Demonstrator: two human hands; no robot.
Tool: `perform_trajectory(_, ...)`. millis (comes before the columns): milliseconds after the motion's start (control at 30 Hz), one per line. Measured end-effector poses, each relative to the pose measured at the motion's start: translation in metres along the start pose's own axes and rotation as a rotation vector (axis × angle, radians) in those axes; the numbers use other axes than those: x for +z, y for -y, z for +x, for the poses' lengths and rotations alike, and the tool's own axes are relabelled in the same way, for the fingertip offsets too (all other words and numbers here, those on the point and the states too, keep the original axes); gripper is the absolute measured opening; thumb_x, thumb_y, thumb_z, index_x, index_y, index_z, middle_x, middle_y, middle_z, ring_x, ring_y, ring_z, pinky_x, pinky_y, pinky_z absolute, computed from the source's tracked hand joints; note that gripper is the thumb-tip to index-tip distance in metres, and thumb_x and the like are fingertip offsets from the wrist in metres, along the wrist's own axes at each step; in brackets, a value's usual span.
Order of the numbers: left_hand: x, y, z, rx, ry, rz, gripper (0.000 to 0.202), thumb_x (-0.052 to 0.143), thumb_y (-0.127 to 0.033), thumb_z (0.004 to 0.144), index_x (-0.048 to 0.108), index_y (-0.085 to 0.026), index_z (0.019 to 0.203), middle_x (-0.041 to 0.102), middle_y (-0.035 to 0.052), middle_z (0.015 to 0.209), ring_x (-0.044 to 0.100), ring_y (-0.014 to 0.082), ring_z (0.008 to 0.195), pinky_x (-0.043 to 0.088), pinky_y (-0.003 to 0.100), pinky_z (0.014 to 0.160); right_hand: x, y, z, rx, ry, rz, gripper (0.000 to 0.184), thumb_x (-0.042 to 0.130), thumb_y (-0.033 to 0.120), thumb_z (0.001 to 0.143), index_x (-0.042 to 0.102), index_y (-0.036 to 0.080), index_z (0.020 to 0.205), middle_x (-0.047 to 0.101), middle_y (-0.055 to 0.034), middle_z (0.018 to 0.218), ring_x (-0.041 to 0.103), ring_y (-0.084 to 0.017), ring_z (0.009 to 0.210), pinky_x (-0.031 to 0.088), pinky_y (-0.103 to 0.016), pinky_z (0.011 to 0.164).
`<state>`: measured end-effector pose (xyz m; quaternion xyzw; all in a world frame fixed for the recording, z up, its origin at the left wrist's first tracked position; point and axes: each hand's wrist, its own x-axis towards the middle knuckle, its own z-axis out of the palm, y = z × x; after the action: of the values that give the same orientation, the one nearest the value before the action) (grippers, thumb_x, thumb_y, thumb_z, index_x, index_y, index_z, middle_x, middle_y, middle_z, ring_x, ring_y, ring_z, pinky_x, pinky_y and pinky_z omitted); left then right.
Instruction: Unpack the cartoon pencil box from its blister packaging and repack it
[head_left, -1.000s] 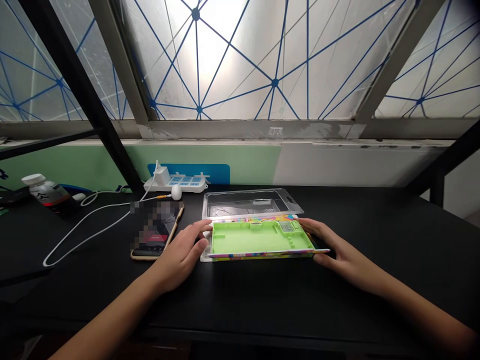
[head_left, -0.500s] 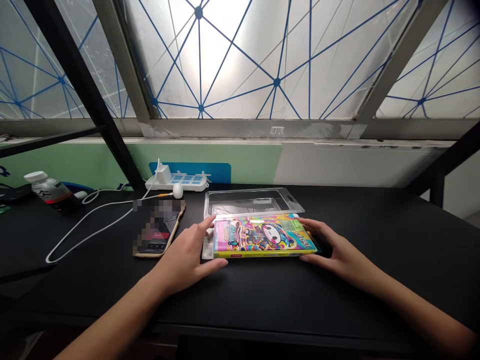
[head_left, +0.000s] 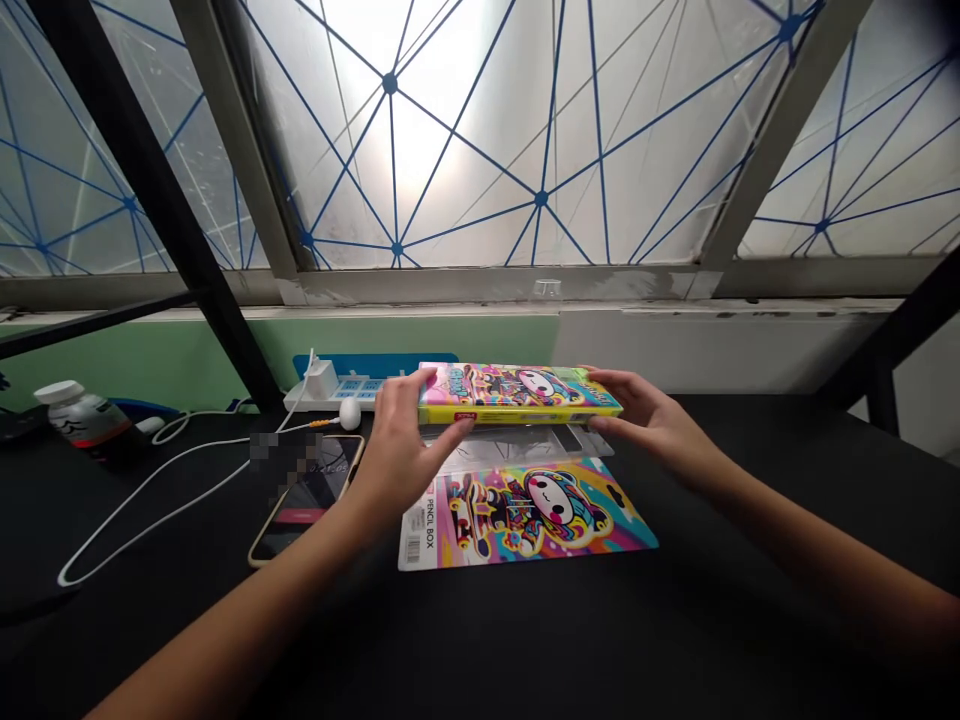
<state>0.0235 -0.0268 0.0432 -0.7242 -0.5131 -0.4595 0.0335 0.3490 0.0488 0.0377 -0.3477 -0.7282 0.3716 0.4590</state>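
Between both my hands a colourful pencil box (head_left: 517, 390) with a cartoon figure and a yellow front edge is held up above the desk. My left hand (head_left: 409, 430) grips its left end, thumb along the front edge. At the right end, my right hand (head_left: 645, 415) has its fingers on top and its thumb at the front corner. Below lies a printed backing card (head_left: 540, 510) marked "PENCIL BOX", flat on the black desk. A clear plastic blister shell (head_left: 495, 452) is behind the card, partly hidden under the box.
Left of my hands lies a phone (head_left: 315, 500), with a white cable (head_left: 135, 510) looping beside it. A power strip (head_left: 352, 392) stands against the wall. A bottle with a white cap (head_left: 86, 420) is at the far left. Black frame bars (head_left: 172, 220) slope at both sides.
Both hands have raised the pencil box up and away from me, uncovering the printed backing card beneath it. The whole view has tilted up slightly.
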Motion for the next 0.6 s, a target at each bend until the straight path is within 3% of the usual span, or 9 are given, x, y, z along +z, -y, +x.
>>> perform_trajectory(100, 0.013, 0.022, -0.003, -0.007, 0.066, 0.063, 0.049, 0.066, -0.039, 0.094, 0.047, -0.022, 0.136, 0.055, 0.0134, 0.130, 0.048, 0.0311, 0.125, 0.042, 0.051, 0.108, 0.006, -0.028, 0.014, 0.023, 0.067, -0.038, 0.062, 0.085, 0.045, 0.075, 0.056, 0.029, 0.128, 0.048, -0.0107, 0.157, 0.045, -0.036, 0.143, 0.044, -0.055, 0.115)
perform_trajectory(233, 0.022, 0.039, -0.021, -0.039, 0.242, 0.156, 0.046, 0.061, -0.040, 0.096, 0.050, -0.020, 0.136, 0.055, 0.0152, 0.131, 0.044, 0.0335, 0.131, 0.041, 0.053, 0.109, 0.016, -0.054, 0.001, 0.046, 0.121, -0.157, 0.060, 0.077, 0.048, 0.083, 0.051, 0.031, 0.135, 0.039, -0.0105, 0.163, 0.042, -0.034, 0.145, 0.038, -0.055, 0.119)
perform_trajectory(367, 0.021, 0.039, -0.023, -0.095, 0.395, 0.233, 0.051, 0.050, -0.047, 0.101, 0.051, -0.019, 0.142, 0.056, 0.0174, 0.132, 0.044, 0.0352, 0.131, 0.044, 0.054, 0.105, 0.018, -0.057, -0.008, 0.052, 0.157, -0.330, 0.056, 0.064, 0.053, 0.092, 0.045, 0.033, 0.141, 0.034, -0.0087, 0.165, 0.040, -0.032, 0.147, 0.037, -0.054, 0.119)
perform_trajectory(600, 0.016, 0.030, -0.021, -0.089, 0.475, 0.430, 0.055, 0.041, -0.056, 0.102, 0.054, -0.027, 0.146, 0.053, 0.0190, 0.143, 0.041, 0.0393, 0.140, 0.041, 0.059, 0.107, 0.013, -0.057, -0.011, -0.036, 0.234, -0.674, 0.052, 0.045, 0.054, 0.101, 0.044, 0.028, 0.145, 0.039, -0.0125, 0.163, 0.033, -0.033, 0.150, 0.034, -0.058, 0.118)
